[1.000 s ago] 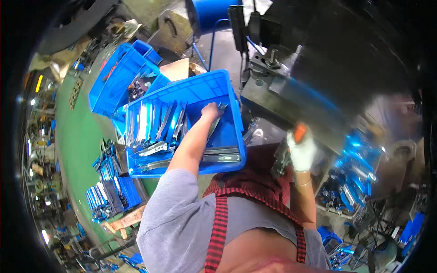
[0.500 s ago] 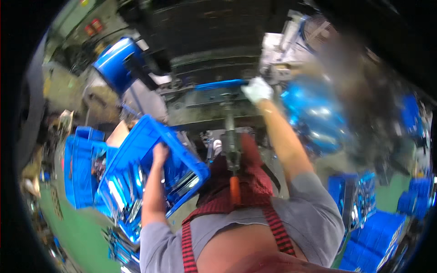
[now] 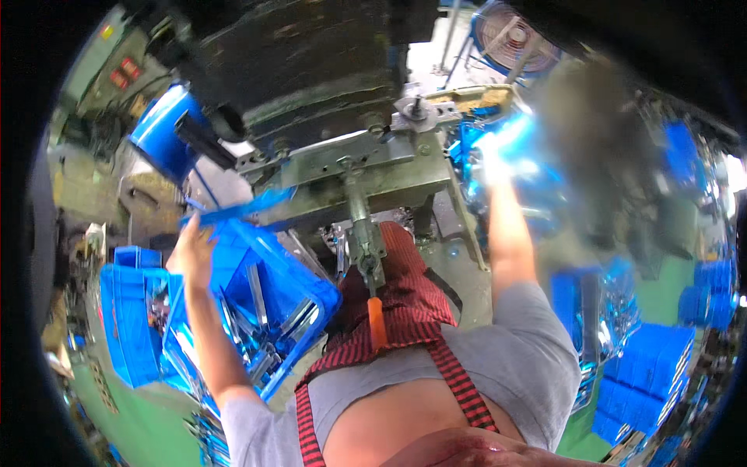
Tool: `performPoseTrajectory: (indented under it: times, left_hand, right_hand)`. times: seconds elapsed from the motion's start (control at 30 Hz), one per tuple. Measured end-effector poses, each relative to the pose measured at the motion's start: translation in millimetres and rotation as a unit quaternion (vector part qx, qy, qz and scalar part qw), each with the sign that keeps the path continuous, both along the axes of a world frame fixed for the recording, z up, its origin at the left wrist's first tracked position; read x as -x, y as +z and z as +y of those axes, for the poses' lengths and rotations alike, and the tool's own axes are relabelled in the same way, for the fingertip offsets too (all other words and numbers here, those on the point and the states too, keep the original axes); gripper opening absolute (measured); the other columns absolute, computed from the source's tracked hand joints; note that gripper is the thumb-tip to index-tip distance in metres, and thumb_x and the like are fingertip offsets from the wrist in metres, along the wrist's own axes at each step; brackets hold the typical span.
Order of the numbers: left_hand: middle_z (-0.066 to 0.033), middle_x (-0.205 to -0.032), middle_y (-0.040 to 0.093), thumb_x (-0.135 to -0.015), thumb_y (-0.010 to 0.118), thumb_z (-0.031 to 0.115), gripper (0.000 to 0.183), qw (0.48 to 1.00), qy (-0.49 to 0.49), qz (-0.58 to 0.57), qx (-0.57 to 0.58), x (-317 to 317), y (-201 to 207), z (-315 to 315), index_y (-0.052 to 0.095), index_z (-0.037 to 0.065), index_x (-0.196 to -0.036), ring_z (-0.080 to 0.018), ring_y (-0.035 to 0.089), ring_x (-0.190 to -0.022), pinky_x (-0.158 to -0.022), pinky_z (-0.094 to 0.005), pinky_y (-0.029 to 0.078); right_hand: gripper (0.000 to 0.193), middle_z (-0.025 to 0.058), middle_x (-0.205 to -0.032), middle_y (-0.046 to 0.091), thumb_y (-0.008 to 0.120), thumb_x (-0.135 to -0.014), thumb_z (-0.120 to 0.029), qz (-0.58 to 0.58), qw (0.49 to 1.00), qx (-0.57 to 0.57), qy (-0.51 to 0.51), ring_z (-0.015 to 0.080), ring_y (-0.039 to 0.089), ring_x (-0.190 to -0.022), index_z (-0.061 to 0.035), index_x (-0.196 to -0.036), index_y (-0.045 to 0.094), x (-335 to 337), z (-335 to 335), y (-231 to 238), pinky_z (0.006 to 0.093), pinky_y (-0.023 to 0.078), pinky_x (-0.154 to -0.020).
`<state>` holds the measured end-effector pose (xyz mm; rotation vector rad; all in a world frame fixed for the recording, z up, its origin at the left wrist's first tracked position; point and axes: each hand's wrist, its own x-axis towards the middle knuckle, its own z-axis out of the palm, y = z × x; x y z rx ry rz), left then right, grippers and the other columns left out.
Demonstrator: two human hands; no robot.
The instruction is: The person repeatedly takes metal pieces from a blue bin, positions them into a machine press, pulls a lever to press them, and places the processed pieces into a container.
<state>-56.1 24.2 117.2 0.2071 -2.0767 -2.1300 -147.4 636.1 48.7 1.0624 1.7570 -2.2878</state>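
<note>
Strip of blue (image 3: 245, 208) slants up from the left hand (image 3: 193, 253), over the back of the blue bin (image 3: 233, 253), toward the left end of the metal fixture (image 3: 397, 173). The left fingers look pinched around 1 end of it, though blur softens the detail; the other end runs free, and I cannot tell whether it touches the fixture. Loose metal strips (image 3: 258, 300) lie at angles inside the bin, below that wrist.

The right hand (image 3: 498, 163) is over the pile of blue parts (image 3: 538, 185) right of the fixture. Glare washes it out, so I cannot tell how its fingers stand or whether they hold anything.

Between the 2 hands, a lever (image 3: 360, 214) comes off the fixture toward the apron (image 3: 412, 284), ending in an orange handle (image 3: 377, 321).

With just 1 end gripped, the long strip could swing or twist, and its free end might catch the fixture or scrape the bin's rim. Sharp edges could nick the bare left fingers if it slipped. On the right, tangled parts might snag or slide if pulled carelessly, and the apron might brush the handle if the person leaned forward.
</note>
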Motion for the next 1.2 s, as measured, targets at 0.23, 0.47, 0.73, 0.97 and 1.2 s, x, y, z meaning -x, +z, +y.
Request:
performPoseTrajectory:
  times: [0.23,0.47,0.73,0.97,1.2]
  left_hand:
    - [-0.0218,-0.107,0.049,-0.082,0.047,0.011,0.038,0.994,-0.084,-0.007,0.072,91,-74,139,0.037,-0.006,-0.115,-0.0328,0.048,-0.102,-0.086,-0.0384,0.042]
    - [-0.0213,-0.099,0.051,-0.079,0.049,0.013,0.025,0.910,-0.098,-0.145,-0.377,122,-66,195,0.044,-0.005,-0.095,-0.0383,0.049,-0.097,-0.082,-0.0401,0.043]
    - [-0.0147,-0.070,0.061,-0.078,0.052,0.029,0.030,0.886,0.297,-0.067,0.349,16,-65,28,0.061,0.001,-0.071,-0.0233,0.060,-0.060,-0.055,-0.0362,0.046]
    - [-0.0166,-0.088,0.060,-0.067,0.057,0.024,0.027,0.698,0.021,-0.342,0.629,-38,-181,20,0.062,0.003,-0.084,-0.0312,0.058,-0.085,-0.072,-0.0380,0.048]
    - [-0.0142,-0.056,0.055,-0.071,0.047,0.007,0.013,0.901,0.060,-0.267,0.336,-62,-81,4,0.055,-0.001,-0.078,-0.0199,0.058,-0.049,-0.044,-0.0324,0.047]
  right_hand:
    - [0.033,0.0183,-0.087,0.058,0.051,-0.072,-0.013,0.373,0.702,-0.524,0.307,0.0315,0.058,-0.073,-0.0043,-0.103,0.052,-129,-144,59,0.0333,0.048,-0.065]
    - [0.020,-0.0011,-0.047,0.029,0.066,-0.060,-0.028,0.584,0.423,-0.515,0.464,0.0125,0.037,-0.037,-0.0202,-0.075,0.055,-162,-195,83,0.0277,0.030,-0.035]
    - [0.032,0.0126,-0.057,0.055,0.065,-0.062,-0.032,0.359,0.708,-0.563,0.230,0.0294,0.056,-0.051,-0.0073,-0.080,0.054,-90,-235,41,0.0358,0.045,-0.048]
    - [0.037,0.0139,-0.059,0.056,0.064,-0.063,-0.037,0.349,0.719,-0.543,0.258,0.0295,0.056,-0.052,-0.0056,-0.083,0.056,-92,-239,46,0.0356,0.046,-0.048]
    - [0.032,0.0012,-0.049,0.046,0.043,-0.082,-0.032,0.252,0.864,0.271,0.342,0.0107,0.044,-0.045,-0.0058,-0.064,0.050,-69,-179,59,0.0250,0.036,-0.044]
